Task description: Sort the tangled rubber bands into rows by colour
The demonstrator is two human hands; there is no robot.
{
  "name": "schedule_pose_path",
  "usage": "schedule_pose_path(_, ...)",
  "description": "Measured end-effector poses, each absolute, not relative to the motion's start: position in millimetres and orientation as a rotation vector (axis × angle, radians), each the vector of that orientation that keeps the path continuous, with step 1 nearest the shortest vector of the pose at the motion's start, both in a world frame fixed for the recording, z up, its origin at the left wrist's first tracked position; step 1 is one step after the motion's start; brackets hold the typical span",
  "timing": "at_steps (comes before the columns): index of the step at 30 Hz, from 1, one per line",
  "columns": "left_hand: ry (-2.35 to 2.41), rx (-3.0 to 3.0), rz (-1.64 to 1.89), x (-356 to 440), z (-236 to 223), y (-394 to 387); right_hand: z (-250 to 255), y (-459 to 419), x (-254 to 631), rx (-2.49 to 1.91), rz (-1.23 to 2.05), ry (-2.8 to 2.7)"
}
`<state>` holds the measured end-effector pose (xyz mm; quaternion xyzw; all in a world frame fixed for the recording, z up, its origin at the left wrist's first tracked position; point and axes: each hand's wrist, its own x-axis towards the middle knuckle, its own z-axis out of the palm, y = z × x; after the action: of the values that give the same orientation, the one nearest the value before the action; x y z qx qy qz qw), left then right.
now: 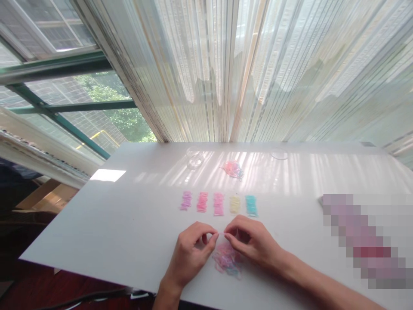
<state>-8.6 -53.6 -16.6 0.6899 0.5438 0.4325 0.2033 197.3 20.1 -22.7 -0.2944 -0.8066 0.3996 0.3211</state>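
Between the pinched fingertips of my left hand and my right hand stretches a small pale pink rubber band. Just below it lies a loose, mixed-colour pile of rubber bands. Beyond my hands, bands are laid in separate colour stacks: a purple stack, a coral-pink stack, a pink stack, a pale yellow stack and a turquoise stack. The yellow and turquoise stacks sit closest to my right hand.
A second mixed pile of rubber bands lies farther back on the white table. Near it are a clear round container and a thin clear round lid. A pixelated object occupies the right side. Curtains hang behind.
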Motion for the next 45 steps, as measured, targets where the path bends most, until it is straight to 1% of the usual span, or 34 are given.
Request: schedule_pose_path(45,1.529,1.865,1.204,-9.9,-17.0,-55.0,-20.7,20.4,200.6,-0.814,1.068,-2.1)
